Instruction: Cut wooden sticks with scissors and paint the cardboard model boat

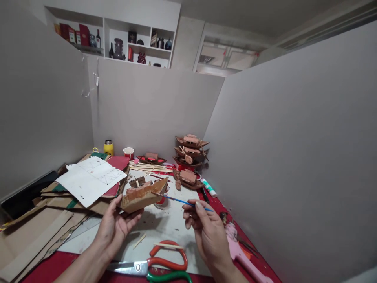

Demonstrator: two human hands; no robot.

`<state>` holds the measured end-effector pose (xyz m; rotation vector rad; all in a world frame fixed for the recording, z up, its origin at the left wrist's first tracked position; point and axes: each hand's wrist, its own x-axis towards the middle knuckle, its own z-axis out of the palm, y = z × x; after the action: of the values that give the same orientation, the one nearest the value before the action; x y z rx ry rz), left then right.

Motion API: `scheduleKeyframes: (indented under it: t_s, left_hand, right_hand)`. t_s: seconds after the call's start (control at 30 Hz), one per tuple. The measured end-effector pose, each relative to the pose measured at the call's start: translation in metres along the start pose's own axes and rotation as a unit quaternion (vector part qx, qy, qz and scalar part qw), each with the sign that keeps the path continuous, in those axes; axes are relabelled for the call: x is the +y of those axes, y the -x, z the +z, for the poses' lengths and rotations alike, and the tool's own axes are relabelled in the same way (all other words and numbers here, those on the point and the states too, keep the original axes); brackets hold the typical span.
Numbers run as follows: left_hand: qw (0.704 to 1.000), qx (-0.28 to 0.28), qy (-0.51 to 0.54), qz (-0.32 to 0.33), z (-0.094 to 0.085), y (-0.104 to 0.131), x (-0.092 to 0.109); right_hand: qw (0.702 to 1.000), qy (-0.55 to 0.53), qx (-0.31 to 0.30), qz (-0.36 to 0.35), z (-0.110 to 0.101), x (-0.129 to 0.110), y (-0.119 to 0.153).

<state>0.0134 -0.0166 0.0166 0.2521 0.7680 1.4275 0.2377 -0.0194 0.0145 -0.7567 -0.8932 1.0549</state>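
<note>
A cardboard model boat [141,199], partly coated in brown paint along its upper side, rests tilted in my left hand [119,224], whose fingers wrap round its near end and underside. Pinched between the thumb and fingers of my right hand [207,228] is a thin blue paintbrush [182,201]. The brush tip touches the boat's side close to its pointed right end. Behind the boat stands a paper cup [161,201], mostly hidden by it. Scissors [138,268] with one red and one green handle lie on the white board [176,232] below the hands.
Finished-looking boats [192,147] are stacked at the back right, with another boat [187,177] in front. Cardboard sheets and a marked paper [92,179] lie left. Thin wooden sticks [150,168], a yellow bottle [108,147] and a pink glue gun [247,263] surround the board. Grey partitions [159,102] enclose the table.
</note>
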Motion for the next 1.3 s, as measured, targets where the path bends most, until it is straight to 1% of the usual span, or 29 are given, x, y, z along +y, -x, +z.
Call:
scheduleKeyframes:
  t_s: [0.13,0.2,0.27,0.4,0.47,0.6,0.73,0.83,0.9,0.93,1.03,1.1,1.17,1.3]
  left_hand:
    - [1.000,0.005,-0.001,0.004,0.001,0.002,0.000]
    - [1.000,0.007,0.001,0.006,0.001,0.003,0.001]
    - [1.000,0.011,0.001,0.009,0.002,0.004,0.001]
    - [1.000,0.013,-0.004,0.005,0.004,0.005,0.001]
    - [1.000,0.012,-0.002,0.005,0.004,0.004,0.001]
    - [1.000,0.016,0.002,0.008,0.004,0.004,0.000]
    - [1.000,0.002,0.007,0.006,0.004,0.004,-0.001]
    - [1.000,0.000,0.010,0.014,0.004,0.004,-0.001]
    - [1.000,0.005,0.010,0.015,0.004,0.005,0.000]
    - [1.000,0.005,0.011,0.012,0.004,0.006,0.000]
    - [1.000,0.005,0.020,0.002,0.002,0.005,0.001]
    - [1.000,0.007,0.024,-0.003,0.001,0.004,0.001]
    - [1.000,0.008,0.026,-0.003,0.000,0.004,0.001]
    - [0.999,0.010,0.032,0.006,0.001,0.006,0.000]
  right_hand:
    - [0.998,0.046,-0.050,-0.002,-0.003,0.010,0.008]
    - [0.996,0.056,-0.069,-0.003,-0.004,0.011,0.011]
    - [0.997,0.053,-0.060,-0.023,-0.005,0.009,0.013]
    - [0.996,0.039,0.000,-0.076,-0.005,0.002,0.012]
    - [0.996,0.053,0.003,-0.078,-0.006,0.002,0.011]
    - [0.992,0.097,-0.039,-0.063,-0.004,0.011,0.016]
    - [0.986,0.130,-0.096,-0.046,0.005,0.020,0.027]
    - [0.980,0.144,-0.131,-0.044,0.010,0.021,0.034]
    - [0.976,0.154,-0.133,-0.074,0.009,0.019,0.035]
    - [0.974,0.160,-0.123,-0.100,0.007,0.017,0.035]
    - [0.963,0.179,-0.065,-0.189,-0.002,0.013,0.031]
    - [0.951,0.207,-0.036,-0.229,-0.007,0.012,0.029]
    - [0.935,0.243,-0.042,-0.254,-0.011,0.013,0.029]
    - [0.905,0.286,-0.095,-0.302,-0.015,0.019,0.032]
